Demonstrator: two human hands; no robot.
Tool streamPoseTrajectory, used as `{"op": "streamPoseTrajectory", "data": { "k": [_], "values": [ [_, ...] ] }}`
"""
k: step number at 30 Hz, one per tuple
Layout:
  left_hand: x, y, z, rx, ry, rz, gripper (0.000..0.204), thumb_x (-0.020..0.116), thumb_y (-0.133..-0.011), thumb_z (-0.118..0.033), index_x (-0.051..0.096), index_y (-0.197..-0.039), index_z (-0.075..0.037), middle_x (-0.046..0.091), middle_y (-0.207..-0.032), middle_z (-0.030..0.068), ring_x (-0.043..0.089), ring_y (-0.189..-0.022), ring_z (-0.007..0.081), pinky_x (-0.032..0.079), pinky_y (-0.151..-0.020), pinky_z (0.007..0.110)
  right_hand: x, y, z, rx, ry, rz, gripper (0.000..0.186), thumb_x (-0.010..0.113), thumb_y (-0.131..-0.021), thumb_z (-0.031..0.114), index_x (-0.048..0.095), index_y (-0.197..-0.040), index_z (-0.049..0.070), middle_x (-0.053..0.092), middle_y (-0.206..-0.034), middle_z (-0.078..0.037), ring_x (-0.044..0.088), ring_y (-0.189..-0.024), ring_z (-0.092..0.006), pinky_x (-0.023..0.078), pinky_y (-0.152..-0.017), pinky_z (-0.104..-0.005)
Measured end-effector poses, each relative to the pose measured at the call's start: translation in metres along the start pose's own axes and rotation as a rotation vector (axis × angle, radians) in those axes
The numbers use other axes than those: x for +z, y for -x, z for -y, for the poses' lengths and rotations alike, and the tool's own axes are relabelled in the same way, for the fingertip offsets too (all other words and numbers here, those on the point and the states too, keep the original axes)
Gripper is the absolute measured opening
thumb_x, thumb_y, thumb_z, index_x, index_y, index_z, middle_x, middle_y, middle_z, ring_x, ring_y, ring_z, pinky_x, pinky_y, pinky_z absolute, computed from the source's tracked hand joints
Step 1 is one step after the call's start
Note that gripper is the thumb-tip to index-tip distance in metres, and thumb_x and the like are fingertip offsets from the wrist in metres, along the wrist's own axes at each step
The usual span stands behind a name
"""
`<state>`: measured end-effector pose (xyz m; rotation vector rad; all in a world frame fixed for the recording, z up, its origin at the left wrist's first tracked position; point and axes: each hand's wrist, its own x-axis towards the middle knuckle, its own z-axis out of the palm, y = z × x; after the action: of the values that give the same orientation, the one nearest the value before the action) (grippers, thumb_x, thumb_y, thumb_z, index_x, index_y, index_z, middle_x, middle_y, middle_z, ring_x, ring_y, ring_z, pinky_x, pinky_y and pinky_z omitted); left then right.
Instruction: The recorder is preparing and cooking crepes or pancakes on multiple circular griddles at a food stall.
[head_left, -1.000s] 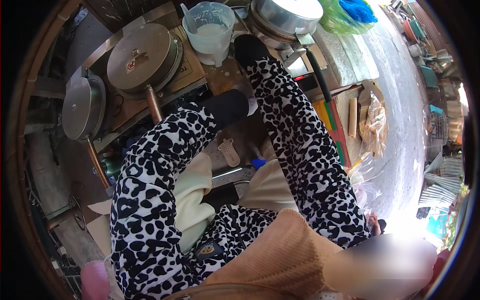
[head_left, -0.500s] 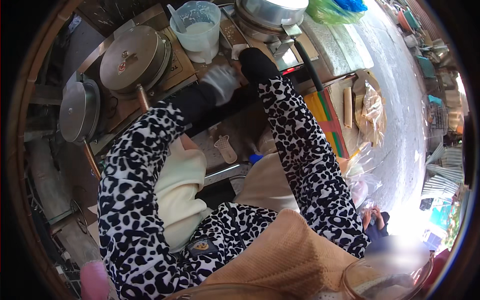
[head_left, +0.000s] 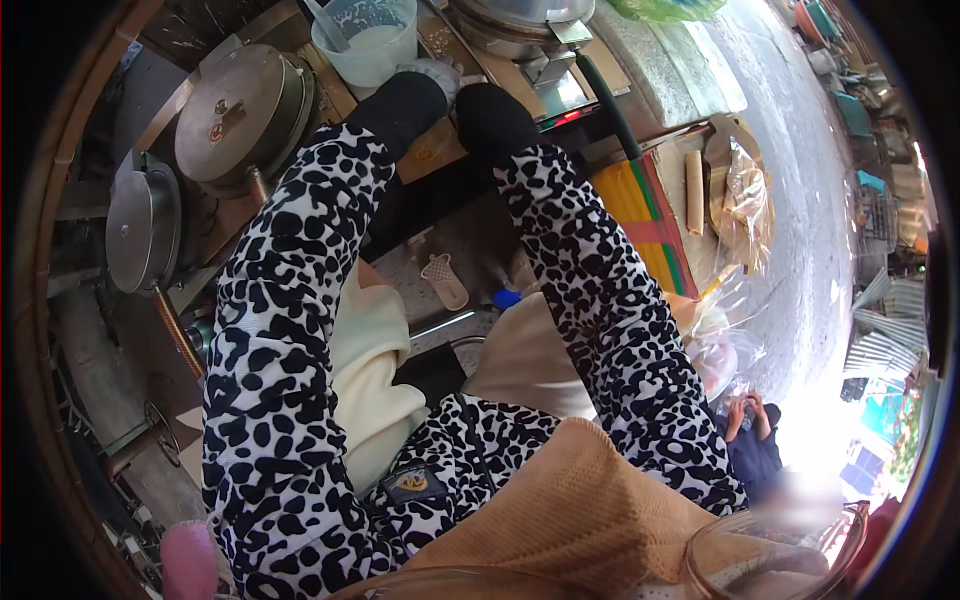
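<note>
My left hand (head_left: 437, 72), in a pale translucent glove, is just past its black cuff, beside the lower right side of a clear plastic pitcher (head_left: 368, 58). The pitcher holds white liquid and has a utensil (head_left: 326, 24) leaning in it. My left fingers are turned away and mostly hidden. Close by on the right, the black cuff (head_left: 496, 118) of my right sleeve covers my right hand, so its fingers do not show. Whether either hand holds something cannot be seen. The two hands are close together over the counter.
Two round metal cooking irons (head_left: 232, 118) with coiled handles stand at left. Another round metal cooker (head_left: 525, 28) with a black handle (head_left: 610, 105) is at the back. A yellow, red and green box (head_left: 640, 205) lies at right. Another person (head_left: 752, 430) is at the lower right.
My left hand has moved up and away from me, to the pitcher's side. My right cuff has shifted slightly left and up. The view has tilted, so the counter things sit higher in it.
</note>
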<state>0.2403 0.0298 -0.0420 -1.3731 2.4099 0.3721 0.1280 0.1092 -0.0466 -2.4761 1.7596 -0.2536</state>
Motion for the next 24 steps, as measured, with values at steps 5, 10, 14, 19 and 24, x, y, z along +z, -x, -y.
{"op": "streamPoseTrajectory", "data": {
  "k": [5, 10, 14, 19, 24],
  "values": [
    [0.003, -0.002, -0.002, 0.000, -0.105, -0.054, 0.088, 0.074, -0.068, -0.010, 0.029, -0.144, -0.008, 0.028, -0.152, 0.0114, 0.041, -0.132, 0.0260, 0.038, -0.106, 0.034, 0.027, 0.049, -0.010, 0.038, -0.131, 0.040, 0.027, 0.057, -0.082, 0.019, 0.064, -0.100, 0.001, 0.066, -0.098, -0.019, 0.064, -0.097, -0.0315, 0.050, -0.083, -0.0435],
    [0.009, -0.003, 0.001, -0.017, -0.108, -0.070, 0.093, 0.074, -0.068, -0.010, 0.025, -0.147, -0.010, 0.024, -0.154, 0.0103, 0.040, -0.133, 0.0258, 0.038, -0.106, 0.035, 0.012, 0.134, 0.010, 0.127, -0.360, -0.106, 0.025, 0.064, -0.073, 0.008, 0.059, -0.097, 0.002, 0.059, -0.089, -0.021, 0.059, -0.084, -0.0382, 0.048, -0.075, -0.0450],
    [0.022, -0.003, 0.006, 0.016, -0.123, -0.170, 0.055, 0.043, -0.087, -0.017, 0.036, -0.141, -0.011, 0.034, -0.149, 0.0085, 0.046, -0.128, 0.0290, 0.041, -0.102, 0.043, -0.029, 0.127, 0.016, 0.277, -0.422, -0.307, 0.015, 0.064, -0.073, 0.008, 0.057, -0.085, 0.004, 0.054, -0.082, -0.018, 0.055, -0.080, -0.0357, 0.047, -0.072, -0.0430],
    [0.027, -0.009, 0.013, 0.064, -0.168, -0.178, 0.074, 0.060, -0.081, -0.030, 0.030, -0.145, -0.008, 0.029, -0.150, 0.0154, 0.046, -0.127, 0.0293, 0.039, -0.104, 0.037, -0.015, 0.082, -0.030, 0.187, -0.128, -0.616, 0.021, 0.060, -0.079, 0.014, 0.061, -0.096, 0.001, 0.060, -0.092, -0.019, 0.058, -0.090, -0.0354, 0.048, -0.080, -0.0418],
    [0.019, 0.004, 0.005, 0.059, -0.168, -0.186, 0.070, 0.059, -0.081, -0.029, 0.033, -0.142, -0.007, 0.034, -0.147, 0.0159, 0.052, -0.120, 0.0310, 0.043, -0.100, 0.039, 0.009, 0.045, -0.064, 0.248, -0.212, -0.492, 0.030, 0.065, -0.077, 0.021, 0.062, -0.100, 0.002, 0.062, -0.094, -0.017, 0.060, -0.093, -0.0332, 0.049, -0.081, -0.0423]
  ]
}}
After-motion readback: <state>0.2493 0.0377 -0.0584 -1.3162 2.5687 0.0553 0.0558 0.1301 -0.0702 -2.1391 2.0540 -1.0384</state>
